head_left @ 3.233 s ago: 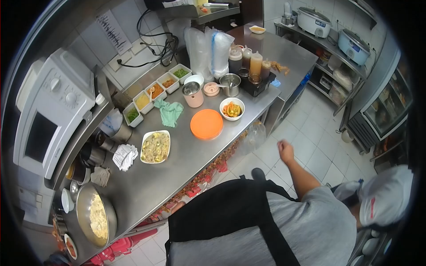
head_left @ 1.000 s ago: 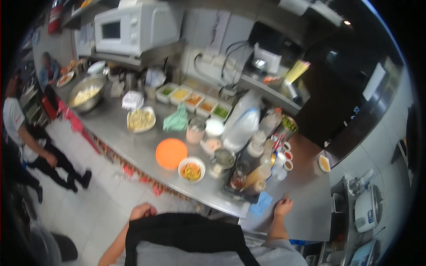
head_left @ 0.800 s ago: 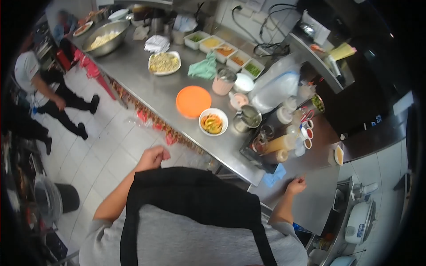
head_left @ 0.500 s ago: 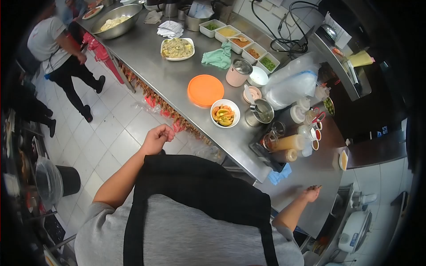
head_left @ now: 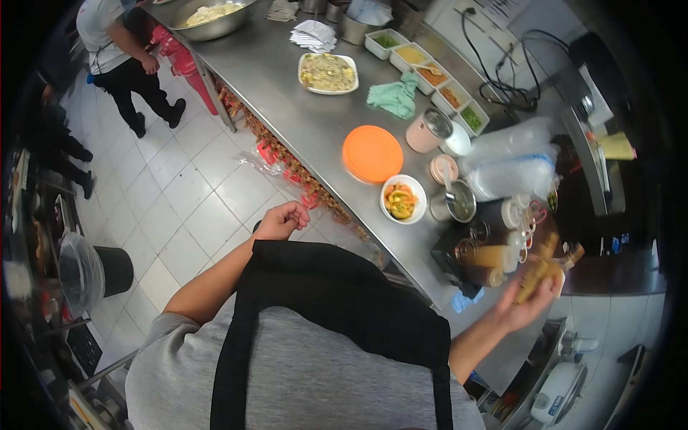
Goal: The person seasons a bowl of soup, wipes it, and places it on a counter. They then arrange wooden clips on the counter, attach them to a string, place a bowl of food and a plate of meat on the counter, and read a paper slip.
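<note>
My left hand (head_left: 284,219) hangs over the floor in front of the counter, fingers loosely curled, with nothing visible in it. My right hand (head_left: 532,294) is raised over the right end of the counter and closed around a tan, wooden-looking tool (head_left: 541,269). This tool has a thick piece and a crossing, handle-like part; blur hides its exact kind. Close by stand squeeze bottles (head_left: 494,256) in a dark holder. Left of them are a metal pot (head_left: 462,204) and a white bowl of sliced orange and green vegetables (head_left: 403,215).
On the steel counter (head_left: 287,93) lie an orange lid (head_left: 372,154), a dish of chunky pale food (head_left: 328,74), a green cloth (head_left: 394,97) and plastic bags (head_left: 505,172). A person (head_left: 122,64) stands at the far left. A lined bin (head_left: 115,271) is on the floor.
My right hand has risen and now shows the tan tool in its grip. My left hand stays curled much as before. The view has shifted, and counter items appear farther right.
</note>
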A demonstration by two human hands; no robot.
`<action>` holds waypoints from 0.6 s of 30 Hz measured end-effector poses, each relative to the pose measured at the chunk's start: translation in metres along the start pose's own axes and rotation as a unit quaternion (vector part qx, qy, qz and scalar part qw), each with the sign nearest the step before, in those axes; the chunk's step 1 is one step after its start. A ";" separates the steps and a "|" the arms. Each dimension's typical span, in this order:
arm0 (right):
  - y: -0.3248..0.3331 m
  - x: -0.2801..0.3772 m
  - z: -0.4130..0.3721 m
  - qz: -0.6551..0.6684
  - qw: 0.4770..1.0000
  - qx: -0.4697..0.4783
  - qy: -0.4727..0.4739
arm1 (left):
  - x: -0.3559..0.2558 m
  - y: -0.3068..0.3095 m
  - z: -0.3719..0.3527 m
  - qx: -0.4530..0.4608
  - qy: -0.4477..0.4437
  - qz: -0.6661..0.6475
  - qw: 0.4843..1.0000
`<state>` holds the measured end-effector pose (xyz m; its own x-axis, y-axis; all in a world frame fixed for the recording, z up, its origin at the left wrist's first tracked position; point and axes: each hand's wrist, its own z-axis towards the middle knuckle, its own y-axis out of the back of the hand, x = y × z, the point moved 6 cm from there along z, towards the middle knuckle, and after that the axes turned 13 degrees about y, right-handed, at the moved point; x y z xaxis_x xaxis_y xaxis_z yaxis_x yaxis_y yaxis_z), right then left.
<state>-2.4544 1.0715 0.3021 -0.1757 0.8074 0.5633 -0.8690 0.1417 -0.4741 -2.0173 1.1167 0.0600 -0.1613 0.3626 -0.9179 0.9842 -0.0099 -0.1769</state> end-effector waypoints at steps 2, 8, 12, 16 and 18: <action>-0.070 -0.049 -0.040 0.086 0.988 0.058 -0.111 | -0.002 0.024 -0.003 -0.006 0.003 -0.010 1.000; -0.223 -0.206 -0.171 0.048 0.939 0.179 -0.289 | -0.008 0.131 -0.014 -0.077 -0.009 -0.026 0.997; -0.290 -0.276 -0.217 -0.151 0.898 0.410 -0.048 | -0.024 0.199 -0.030 -0.139 0.009 -0.058 0.989; -0.322 -0.310 -0.236 -0.305 0.778 0.542 0.089 | -0.032 0.254 -0.032 -0.167 0.020 -0.050 0.985; -0.330 -0.312 -0.233 -0.345 0.748 0.550 0.133 | -0.037 0.272 -0.029 -0.164 0.018 -0.052 0.985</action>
<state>-2.0049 0.9067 0.1249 0.4625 0.8655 0.1923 -0.5902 0.1388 0.7952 -1.7414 1.1276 0.0563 -0.2654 0.3790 -0.8865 0.9342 0.3287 -0.1391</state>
